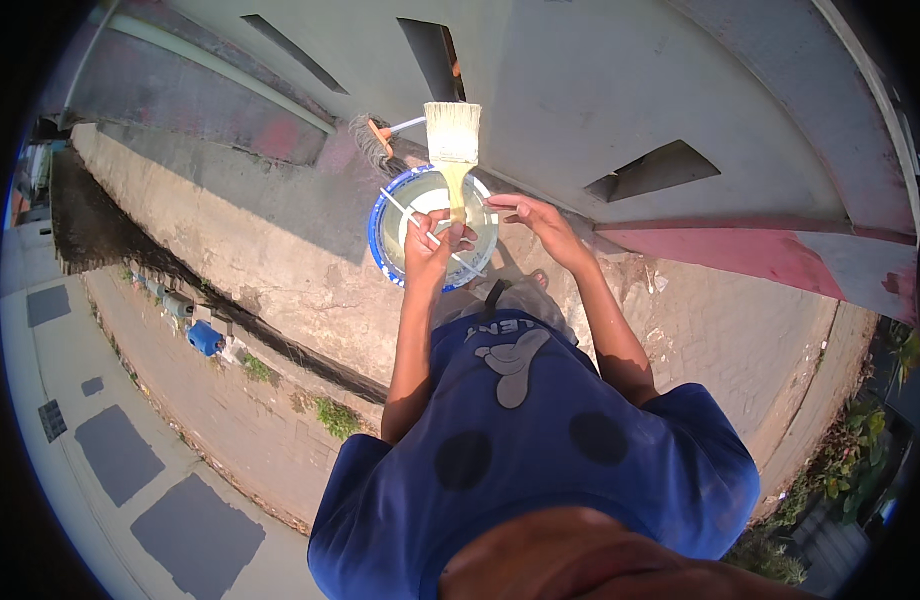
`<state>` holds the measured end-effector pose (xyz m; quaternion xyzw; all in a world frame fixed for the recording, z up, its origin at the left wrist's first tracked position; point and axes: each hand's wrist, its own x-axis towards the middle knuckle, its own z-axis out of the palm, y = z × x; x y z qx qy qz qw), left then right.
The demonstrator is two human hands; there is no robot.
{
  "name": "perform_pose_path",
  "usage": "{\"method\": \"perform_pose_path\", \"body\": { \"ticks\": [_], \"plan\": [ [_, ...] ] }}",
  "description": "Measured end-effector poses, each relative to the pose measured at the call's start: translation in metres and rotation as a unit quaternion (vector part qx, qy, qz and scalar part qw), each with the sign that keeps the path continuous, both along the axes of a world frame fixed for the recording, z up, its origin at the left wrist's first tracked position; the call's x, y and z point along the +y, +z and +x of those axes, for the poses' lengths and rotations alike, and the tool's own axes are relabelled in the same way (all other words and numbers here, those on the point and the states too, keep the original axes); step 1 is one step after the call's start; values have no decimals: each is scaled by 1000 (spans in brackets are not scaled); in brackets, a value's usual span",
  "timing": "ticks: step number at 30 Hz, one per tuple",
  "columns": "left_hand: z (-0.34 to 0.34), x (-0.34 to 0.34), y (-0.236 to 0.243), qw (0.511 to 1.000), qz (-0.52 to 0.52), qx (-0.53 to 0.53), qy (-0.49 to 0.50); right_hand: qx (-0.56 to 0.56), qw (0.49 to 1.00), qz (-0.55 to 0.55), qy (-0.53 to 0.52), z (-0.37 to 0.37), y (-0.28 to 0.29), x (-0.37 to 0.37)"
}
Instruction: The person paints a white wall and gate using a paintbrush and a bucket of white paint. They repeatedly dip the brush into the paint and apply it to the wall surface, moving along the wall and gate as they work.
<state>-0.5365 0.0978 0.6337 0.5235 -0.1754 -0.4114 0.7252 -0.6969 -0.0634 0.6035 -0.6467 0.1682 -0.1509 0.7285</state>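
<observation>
My left hand is closed round the yellowish handle of a wide paintbrush, whose pale bristles point up and away from me. Below it stands a bucket with a blue, paint-smeared rim and pale liquid inside. A thin white stick runs slantwise over the bucket, passing at my left hand; whether my fingers touch it I cannot tell. On the other side of the brush, my right hand is open, its fingers stretched toward the handle above the bucket's right rim.
A mop with grey strands and an orange head lies beyond the bucket. Close ahead rises a grey wall with slanted openings and a reddish base. Leftward, a narrow gutter borders the paving, with a blue container past it.
</observation>
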Motion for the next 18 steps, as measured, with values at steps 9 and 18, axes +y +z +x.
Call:
{"method": "perform_pose_path", "body": {
  "ticks": [9, 18],
  "plan": [
    [9, -9, -17, 999, -5, 33, -34, 0, 982, -6, -191, 104, 83, 29],
    [51, -1, -25, 998, 15, 24, -64, -142, 943, 131, -273, 165, 126, -60]
  ]
}}
